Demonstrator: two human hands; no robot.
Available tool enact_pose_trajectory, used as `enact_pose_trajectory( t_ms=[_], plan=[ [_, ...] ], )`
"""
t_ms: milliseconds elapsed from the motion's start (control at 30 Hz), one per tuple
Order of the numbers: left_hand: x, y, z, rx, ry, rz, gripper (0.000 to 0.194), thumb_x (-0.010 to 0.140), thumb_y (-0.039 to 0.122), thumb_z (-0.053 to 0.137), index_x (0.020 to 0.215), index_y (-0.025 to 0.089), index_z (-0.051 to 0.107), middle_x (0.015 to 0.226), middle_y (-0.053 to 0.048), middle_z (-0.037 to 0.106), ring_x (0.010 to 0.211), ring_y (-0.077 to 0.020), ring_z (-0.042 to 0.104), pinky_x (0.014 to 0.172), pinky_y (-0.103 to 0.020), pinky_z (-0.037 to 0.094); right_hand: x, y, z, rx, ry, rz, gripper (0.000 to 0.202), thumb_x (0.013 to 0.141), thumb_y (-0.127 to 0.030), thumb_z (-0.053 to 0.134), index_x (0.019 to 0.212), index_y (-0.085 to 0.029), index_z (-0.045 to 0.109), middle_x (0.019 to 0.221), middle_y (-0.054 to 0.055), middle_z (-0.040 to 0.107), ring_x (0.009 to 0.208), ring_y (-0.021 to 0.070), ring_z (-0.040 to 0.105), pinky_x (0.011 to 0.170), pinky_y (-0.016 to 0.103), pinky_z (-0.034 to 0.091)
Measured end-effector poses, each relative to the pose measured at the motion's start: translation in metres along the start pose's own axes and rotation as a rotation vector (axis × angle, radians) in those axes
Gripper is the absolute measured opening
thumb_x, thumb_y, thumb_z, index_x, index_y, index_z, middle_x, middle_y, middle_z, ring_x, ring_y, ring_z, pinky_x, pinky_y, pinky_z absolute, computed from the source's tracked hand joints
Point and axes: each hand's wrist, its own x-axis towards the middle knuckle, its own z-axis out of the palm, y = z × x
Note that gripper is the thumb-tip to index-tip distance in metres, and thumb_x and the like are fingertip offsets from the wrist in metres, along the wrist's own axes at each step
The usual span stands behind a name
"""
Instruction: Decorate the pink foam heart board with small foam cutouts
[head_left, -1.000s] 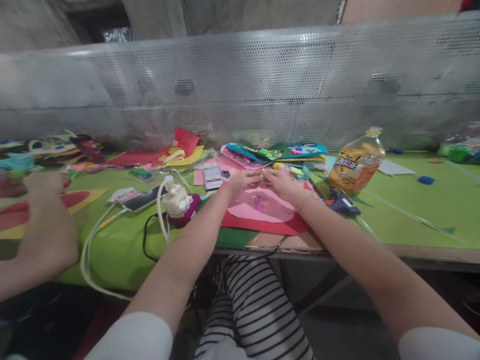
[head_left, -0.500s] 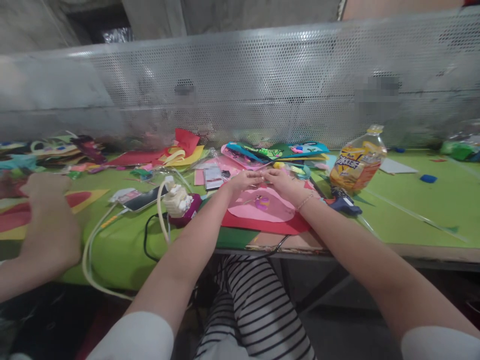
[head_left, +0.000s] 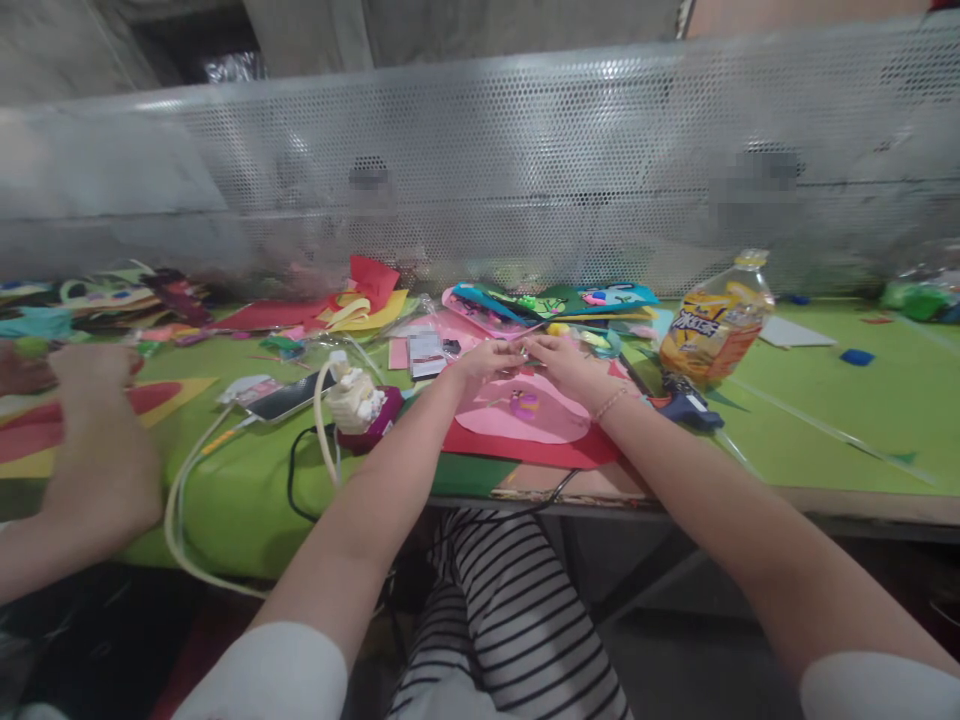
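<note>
My left hand (head_left: pixel 487 362) and my right hand (head_left: pixel 557 358) meet fingertip to fingertip above a pink rounded sheet (head_left: pixel 555 425). Both are closed in a pinch around something too small to make out. The pink sheet lies on a red sheet (head_left: pixel 480 445) at the table's front edge. On the pink sheet sits a small purple ring-shaped piece (head_left: pixel 524 404), just below my hands. A dark blue tool (head_left: pixel 691 408), perhaps a glue gun, rests to the right of my right wrist.
Right of my hands stands a plastic bottle (head_left: pixel 716 325). At left are a power adapter (head_left: pixel 356 400) with cables, a phone (head_left: pixel 291 397) and a co-worker's arm (head_left: pixel 101 450). Colourful felt sheets (head_left: pixel 555 303) lie behind my hands; a perforated metal panel (head_left: pixel 480 170) rises beyond.
My fingertips have shifted slightly while staying together. At the left, the co-worker's hand has moved a little, and something green now shows by it.
</note>
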Motion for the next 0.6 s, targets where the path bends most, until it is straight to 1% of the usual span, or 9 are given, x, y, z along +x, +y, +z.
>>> enact_pose_trajectory(
  t_ms=[67,133,267,367,467,533,600],
  plan=[
    [0.000,0.000,-0.001,-0.006,0.004,-0.002,0.035,0.051,0.035,0.081,0.072,0.012,0.063,0.060,0.003,0.055,0.056,-0.0042,0.049,0.064,-0.023,0.036,0.001,0.000,0.000,-0.005,-0.003,-0.009,0.039,0.058,-0.050,0.073,0.073,-0.016,0.063,0.066,-0.002,0.059,0.057,0.0066,0.047,0.051,0.020,0.037],
    [0.001,0.000,-0.001,-0.008,-0.001,-0.002,0.037,0.050,0.035,0.081,0.073,0.012,0.062,0.060,0.003,0.055,0.057,-0.0048,0.049,0.063,-0.023,0.036,0.001,0.001,0.000,-0.016,-0.012,-0.013,0.038,0.057,-0.048,0.075,0.073,-0.015,0.064,0.064,-0.002,0.058,0.055,0.0061,0.046,0.050,0.020,0.035],
    [0.002,-0.002,-0.002,0.003,-0.014,0.010,0.039,0.050,0.035,0.081,0.077,0.012,0.063,0.063,0.002,0.057,0.059,-0.0054,0.050,0.063,-0.023,0.036,0.002,0.004,0.000,-0.037,-0.015,-0.012,0.037,0.056,-0.045,0.076,0.072,-0.014,0.063,0.065,-0.002,0.058,0.055,0.0060,0.046,0.051,0.021,0.035],
    [0.002,-0.002,-0.004,0.042,-0.016,0.000,0.039,0.051,0.035,0.081,0.078,0.013,0.064,0.065,0.001,0.058,0.060,-0.0061,0.051,0.063,-0.023,0.036,0.004,0.006,-0.002,-0.061,-0.016,-0.016,0.035,0.059,-0.046,0.074,0.069,-0.015,0.060,0.062,-0.002,0.056,0.054,0.0064,0.046,0.051,0.021,0.036],
    [0.001,0.000,-0.007,0.095,-0.020,-0.008,0.038,0.051,0.030,0.080,0.082,0.014,0.065,0.073,0.000,0.061,0.065,-0.0076,0.053,0.066,-0.024,0.037,0.005,0.005,-0.005,-0.162,-0.005,-0.072,0.033,0.063,-0.047,0.070,0.069,-0.016,0.059,0.064,-0.002,0.055,0.056,0.0077,0.046,0.054,0.023,0.039],
    [-0.001,0.002,-0.009,0.101,0.006,-0.004,0.036,0.052,0.026,0.079,0.084,0.015,0.065,0.080,-0.001,0.063,0.070,-0.0088,0.055,0.069,-0.025,0.038,0.005,0.002,-0.006,-0.265,0.023,-0.124,0.031,0.067,-0.047,0.067,0.070,-0.017,0.060,0.067,-0.001,0.057,0.060,0.0092,0.048,0.058,0.024,0.041],
    [-0.002,0.003,-0.012,0.074,0.092,0.014,0.034,0.052,0.023,0.076,0.083,0.016,0.065,0.084,-0.002,0.063,0.072,-0.0092,0.056,0.069,-0.025,0.040,0.004,-0.002,-0.004,-0.339,0.055,-0.163,0.028,0.070,-0.045,0.064,0.071,-0.017,0.059,0.068,0.000,0.058,0.063,0.0103,0.050,0.061,0.024,0.042]
  ],
)
